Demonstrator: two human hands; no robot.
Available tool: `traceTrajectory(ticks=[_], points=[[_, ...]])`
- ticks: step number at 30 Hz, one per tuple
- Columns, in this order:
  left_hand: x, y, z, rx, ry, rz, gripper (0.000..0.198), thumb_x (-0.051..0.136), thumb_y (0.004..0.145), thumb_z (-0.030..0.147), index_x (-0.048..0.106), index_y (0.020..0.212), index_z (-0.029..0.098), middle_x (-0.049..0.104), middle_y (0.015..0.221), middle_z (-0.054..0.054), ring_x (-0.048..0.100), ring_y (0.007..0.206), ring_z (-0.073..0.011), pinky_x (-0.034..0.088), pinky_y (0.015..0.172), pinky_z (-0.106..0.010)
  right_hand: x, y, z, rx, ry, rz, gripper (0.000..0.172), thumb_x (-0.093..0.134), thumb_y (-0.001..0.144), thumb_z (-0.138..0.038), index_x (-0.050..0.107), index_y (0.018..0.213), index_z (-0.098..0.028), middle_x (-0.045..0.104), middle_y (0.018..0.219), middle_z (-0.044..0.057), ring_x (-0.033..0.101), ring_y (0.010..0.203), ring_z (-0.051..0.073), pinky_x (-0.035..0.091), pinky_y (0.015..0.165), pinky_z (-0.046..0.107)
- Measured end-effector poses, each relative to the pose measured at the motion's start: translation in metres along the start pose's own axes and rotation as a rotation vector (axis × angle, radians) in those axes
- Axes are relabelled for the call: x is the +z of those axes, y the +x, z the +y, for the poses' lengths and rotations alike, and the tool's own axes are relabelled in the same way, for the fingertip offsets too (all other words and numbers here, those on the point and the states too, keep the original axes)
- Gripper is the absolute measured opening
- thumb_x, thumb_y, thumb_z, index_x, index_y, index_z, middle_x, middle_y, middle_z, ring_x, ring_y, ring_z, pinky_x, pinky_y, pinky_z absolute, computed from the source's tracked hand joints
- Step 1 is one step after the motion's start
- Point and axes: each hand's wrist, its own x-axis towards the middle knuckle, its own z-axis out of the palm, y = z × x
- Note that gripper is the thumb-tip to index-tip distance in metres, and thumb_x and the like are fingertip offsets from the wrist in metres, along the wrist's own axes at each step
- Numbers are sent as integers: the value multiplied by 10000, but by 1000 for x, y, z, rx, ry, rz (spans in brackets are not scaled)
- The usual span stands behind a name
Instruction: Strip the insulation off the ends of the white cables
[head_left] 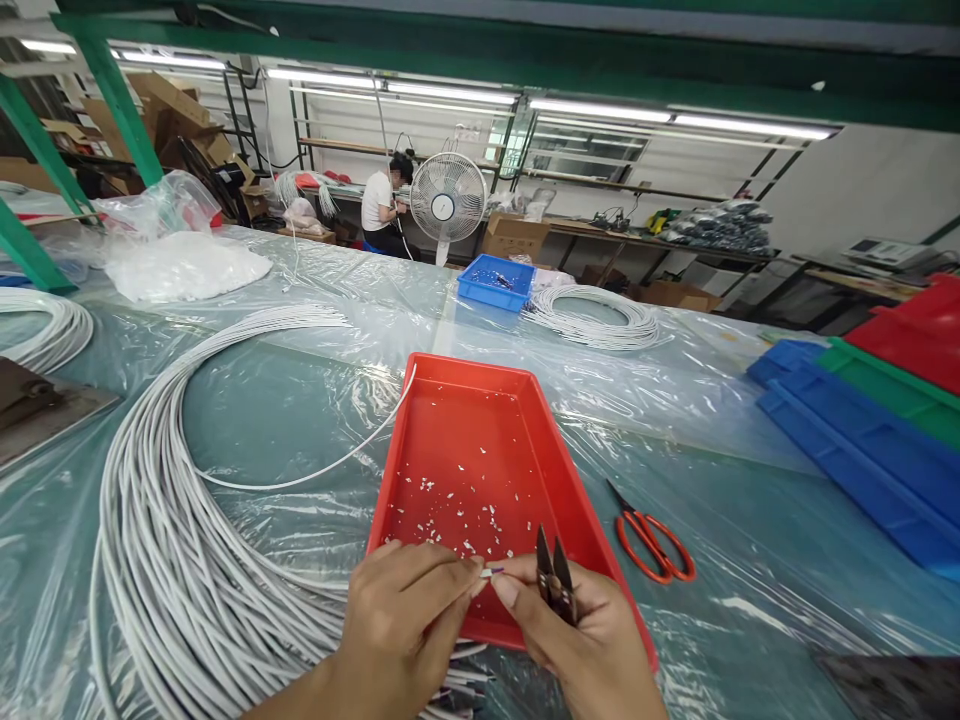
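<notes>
My left hand (pixel 412 610) is closed in a pinch on the end of a white cable (pixel 488 572). A short purple tip shows there, and the thumb and forefinger of my right hand (pixel 577 630) pinch at it. Dark-bladed scissors (pixel 555 585) are also held in my right hand, blades upward and slightly apart; their handles are hidden by the palm. Both hands are over the near end of a red tray (pixel 465 370) scattered with small white scraps (pixel 491 515). Left of the tray lies a large coil of white cables (pixel 150 500), its near ends beside my left wrist.
Orange-handled scissors (pixel 654 540) lie right of the tray. Stacked plastic trays (pixel 862 440) stand at the right edge. Farther back are a blue tray (pixel 496 282), another cable coil (pixel 596 318), a fan (pixel 448 200) and a seated person (pixel 379 205). Plastic sheeting covers the table.
</notes>
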Motion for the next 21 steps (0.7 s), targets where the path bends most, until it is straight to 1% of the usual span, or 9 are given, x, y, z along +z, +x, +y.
traceTrajectory(ticks=[3,5,9,12,14,17,21], points=[[0,-2,-1,20,17,-5,155,569,771,46,651,862,140,698,701,-49,626,574,-138,471,514,-231,1,-2,-7,-51,-86,10,190,702,599,-362,705,592,-172,346,428,-61,236,427,65,189,406,202],[0,-2,0,21,28,-10,152,566,775,50,648,867,140,698,702,-48,625,575,-139,472,516,-234,2,-3,-8,-47,-92,24,188,696,594,-362,695,584,-174,368,432,-59,233,438,70,217,423,206],[-1,-2,0,76,85,-10,160,538,790,47,637,890,121,697,702,-56,619,561,-138,468,503,-239,3,-3,-6,-36,-108,42,212,671,607,-374,664,564,-166,340,456,-63,217,449,70,204,431,205],[-2,-2,-1,157,158,-30,178,500,792,27,628,892,99,699,706,-73,610,540,-141,456,482,-249,4,-2,-4,-66,-158,67,217,654,602,-358,622,543,-151,341,472,-58,256,464,75,216,447,200],[-2,-3,-1,186,196,-52,205,474,788,15,625,902,92,701,712,-78,606,537,-140,454,477,-250,6,-2,-4,-67,-172,92,208,642,591,-339,585,534,-147,331,472,-62,263,464,76,221,448,197],[-2,-4,-2,194,220,-64,219,456,795,18,623,914,95,704,721,-78,614,554,-136,461,490,-244,8,-1,-4,-62,-174,115,186,612,589,-315,548,536,-149,324,472,-67,259,461,74,220,445,196],[0,-5,-2,168,202,-43,193,471,809,40,624,899,116,706,718,-65,623,565,-132,460,497,-236,11,-2,-5,-81,-190,140,166,584,592,-298,525,526,-157,308,470,-71,264,457,77,225,448,202]])
